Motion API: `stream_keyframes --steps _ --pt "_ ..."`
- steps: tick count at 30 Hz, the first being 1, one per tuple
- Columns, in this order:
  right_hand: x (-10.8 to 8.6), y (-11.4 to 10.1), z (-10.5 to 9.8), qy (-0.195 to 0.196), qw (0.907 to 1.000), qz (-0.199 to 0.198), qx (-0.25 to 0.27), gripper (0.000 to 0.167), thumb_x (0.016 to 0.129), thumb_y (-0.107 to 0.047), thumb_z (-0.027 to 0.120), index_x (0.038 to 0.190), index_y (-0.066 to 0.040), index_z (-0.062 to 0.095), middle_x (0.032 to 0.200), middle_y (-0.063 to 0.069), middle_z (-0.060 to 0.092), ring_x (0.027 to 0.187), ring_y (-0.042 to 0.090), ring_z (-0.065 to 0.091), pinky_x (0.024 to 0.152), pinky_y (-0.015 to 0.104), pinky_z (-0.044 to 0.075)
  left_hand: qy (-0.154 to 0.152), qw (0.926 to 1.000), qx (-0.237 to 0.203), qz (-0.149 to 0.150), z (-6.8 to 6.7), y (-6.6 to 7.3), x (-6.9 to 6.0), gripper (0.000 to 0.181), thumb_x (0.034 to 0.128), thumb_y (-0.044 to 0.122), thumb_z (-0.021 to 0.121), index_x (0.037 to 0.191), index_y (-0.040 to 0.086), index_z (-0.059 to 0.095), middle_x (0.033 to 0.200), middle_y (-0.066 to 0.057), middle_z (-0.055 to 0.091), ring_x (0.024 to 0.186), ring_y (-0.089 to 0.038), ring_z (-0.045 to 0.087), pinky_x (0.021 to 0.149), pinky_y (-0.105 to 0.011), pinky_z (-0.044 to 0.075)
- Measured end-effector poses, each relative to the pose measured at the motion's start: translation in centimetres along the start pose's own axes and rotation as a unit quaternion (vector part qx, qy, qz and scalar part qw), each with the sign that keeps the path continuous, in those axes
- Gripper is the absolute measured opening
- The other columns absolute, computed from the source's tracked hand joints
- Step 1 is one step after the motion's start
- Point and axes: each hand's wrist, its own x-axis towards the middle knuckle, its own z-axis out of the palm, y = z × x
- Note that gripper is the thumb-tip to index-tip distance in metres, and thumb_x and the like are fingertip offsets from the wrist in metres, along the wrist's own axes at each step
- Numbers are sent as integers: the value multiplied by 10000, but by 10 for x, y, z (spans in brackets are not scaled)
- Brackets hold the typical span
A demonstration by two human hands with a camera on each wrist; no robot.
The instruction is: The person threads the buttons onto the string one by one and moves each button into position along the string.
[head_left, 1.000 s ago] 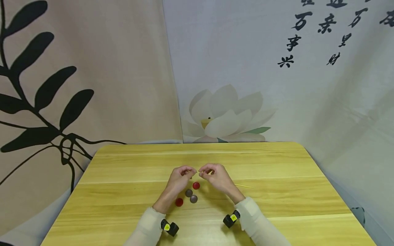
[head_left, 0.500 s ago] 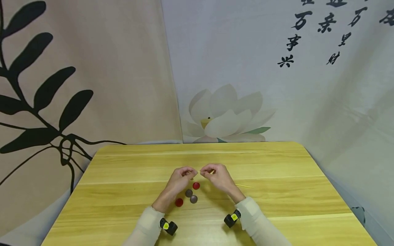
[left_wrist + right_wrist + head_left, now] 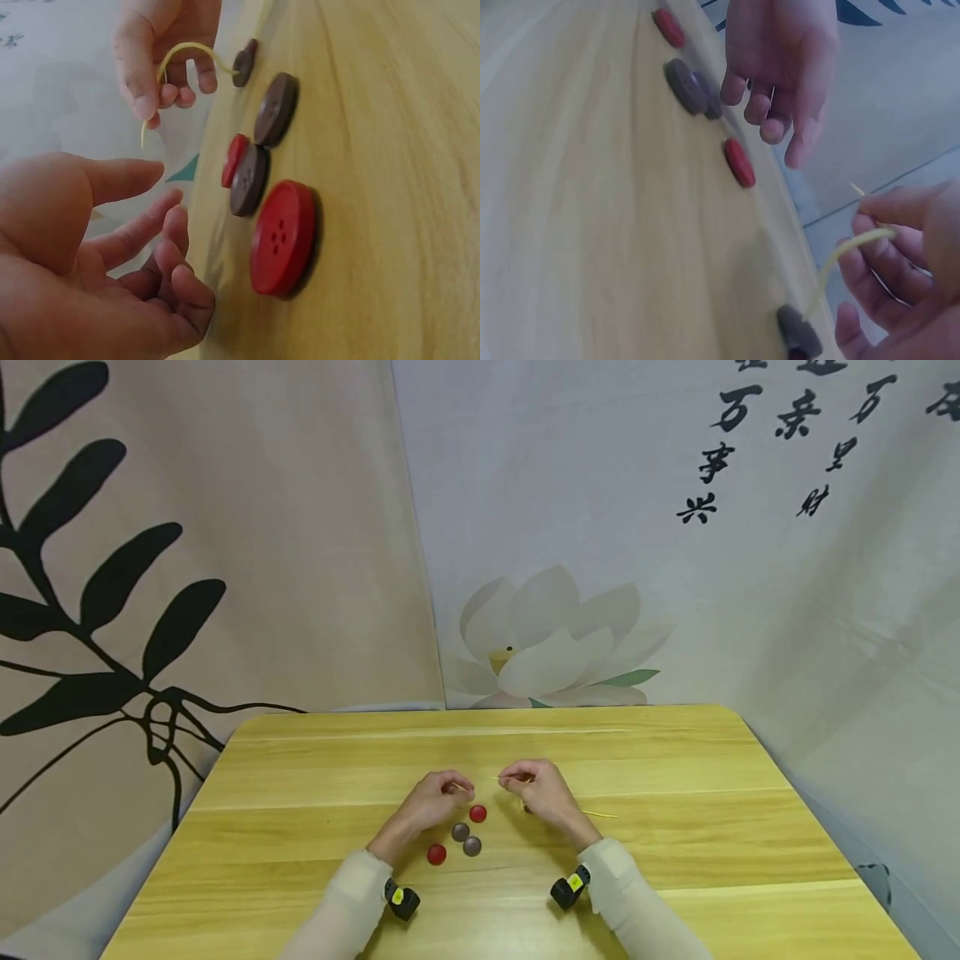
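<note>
My right hand [image 3: 542,789] pinches a yellow cord [image 3: 187,46] between thumb and forefinger, its short tip poking out past them. From the fingers the cord loops to a brown button [image 3: 796,328] threaded on it, with a small dark-red piece [image 3: 252,46] right behind. My left hand [image 3: 442,797] holds nothing; in the left wrist view its thumb stands apart from the loosely bent fingers. Between the hands and nearer me lie two red buttons, one far [image 3: 477,813] and one near [image 3: 437,854], and two brown buttons [image 3: 472,846] side by side.
The wooden table [image 3: 675,860] reaches back to a printed cloth backdrop [image 3: 555,527]. The cord's tail [image 3: 600,815] lies on the table to the right of my right wrist. Each wrist wears a small black camera [image 3: 402,902].
The fingertips, close together at the cord before, have drawn apart: my left hand moved left, the right one slightly right. The threaded button now hangs below the right hand instead of near the left fingers.
</note>
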Motion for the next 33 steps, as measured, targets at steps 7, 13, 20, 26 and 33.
stream_keyframes --steps 7,13,20,26,33 --pt "4 14 -1 -24 9996 184 190 108 944 -84 655 986 -33 740 924 122 706 715 199 586 491 228 445 -338 9991 237 29 0 -1 3 181 931 187 655 1067 71 686 915 -49 644 805 -189 560 727 -321 440" --pt "6 20 -1 -37 9993 257 287 107 945 -62 638 973 -42 739 913 98 703 757 195 587 499 221 438 -618 9971 408 -166 1 0 7 172 923 225 678 1034 93 683 920 -35 641 812 -204 537 706 -329 416" --pt "7 23 -1 -82 9986 441 275 120 935 -36 615 941 -53 734 865 84 687 627 147 533 495 232 434 -766 9954 519 -229 0 0 8 175 895 236 718 1015 111 693 829 -37 570 721 -185 464 629 -311 356" --pt "7 21 -4 -108 9981 599 134 120 910 -37 628 913 -76 741 871 39 712 664 144 556 533 249 444 -816 9946 594 -257 1 -1 7 198 878 244 743 1027 125 691 807 -39 538 696 -183 451 613 -309 343" --pt "8 20 -5 -105 9980 594 164 96 912 -58 652 906 -73 747 867 32 724 751 165 614 563 253 454 -763 9945 706 -142 3 0 8 141 881 211 745 984 129 695 779 -29 520 672 -173 445 594 -298 347"
